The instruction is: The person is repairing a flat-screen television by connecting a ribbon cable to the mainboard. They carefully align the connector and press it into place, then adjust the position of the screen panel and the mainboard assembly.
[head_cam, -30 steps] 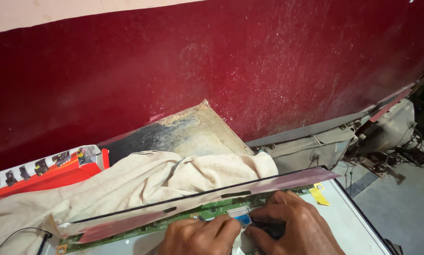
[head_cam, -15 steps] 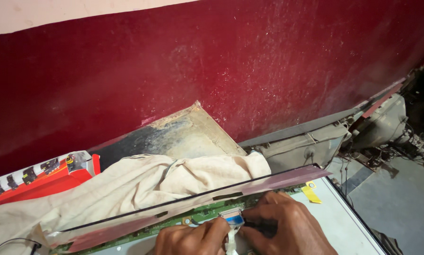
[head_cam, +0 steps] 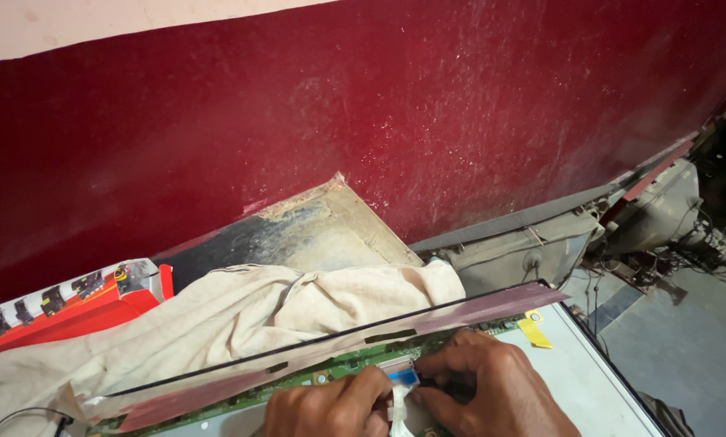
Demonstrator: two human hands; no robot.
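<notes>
My left hand point(head_cam: 326, 407) and my right hand point(head_cam: 484, 388) meet at the bottom of the view over a long green circuit board point(head_cam: 338, 368) along the top edge of a flat display panel point(head_cam: 577, 380). Between their fingertips is a white flat ribbon cable with a blue end point(head_cam: 401, 380); both hands pinch or press it at the board. A thin strip of dark reddish film point(head_cam: 460, 311) stands up along the panel's edge just behind the hands.
A beige cloth point(head_cam: 217, 324) lies bunched behind the panel. A red box point(head_cam: 63, 311) sits at the left, a worn grey board point(head_cam: 314, 231) leans on the dark red wall point(head_cam: 379, 105). Old tube-set parts and wiring point(head_cam: 670, 226) lie at the right. A yellow tape tab point(head_cam: 534, 330) sticks to the panel.
The view has shifted slightly; both hands stay at the ribbon cable, the fingers having closed in around its blue end.
</notes>
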